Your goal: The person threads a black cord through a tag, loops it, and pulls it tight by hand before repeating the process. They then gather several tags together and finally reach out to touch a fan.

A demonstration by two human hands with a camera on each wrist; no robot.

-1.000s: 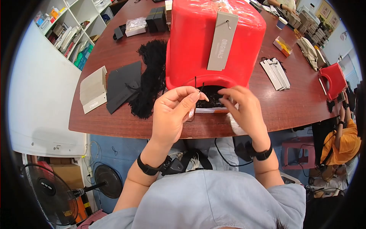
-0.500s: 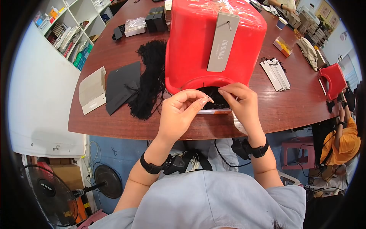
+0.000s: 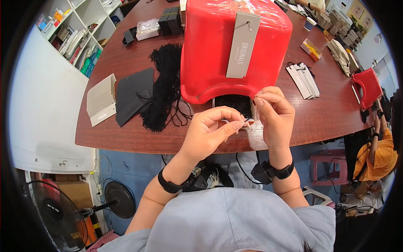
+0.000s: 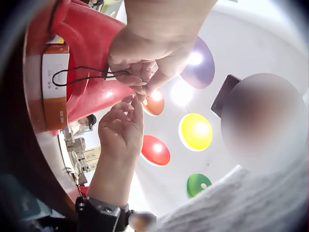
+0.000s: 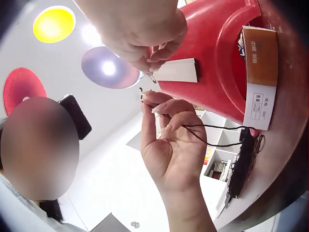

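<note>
Thumb and forefinger of my left hand [image 3: 210, 133] pinch a thin black cord [image 5: 210, 126], its loop hanging out behind the fingers in both wrist views. My right hand [image 3: 278, 119] is just to the right and a little higher, its fingertips pinching a small thin pin-like piece [image 5: 154, 79] in the right wrist view. A short gap separates the two hands there. Beyond them, a small box [image 5: 261, 72] of black pieces [image 3: 235, 101] sits at the opening of an upturned red stool [image 3: 205, 50]. Grey tags reading ORIGINALS [image 3: 244, 48] hang on the stool.
On the wooden table [image 3: 126, 136], a black cord bundle [image 3: 161, 90], dark cards [image 3: 133, 94] and a beige card stack [image 3: 102, 98] lie left. Strung grey tags [image 3: 303, 82] and a small yellow-filled box [image 3: 311, 49] are at the right. A fan [image 3: 54, 214] stands lower left.
Both hands have shifted to the right, the left also toward the body and the right slightly upward. More of the box's black contents shows between them.
</note>
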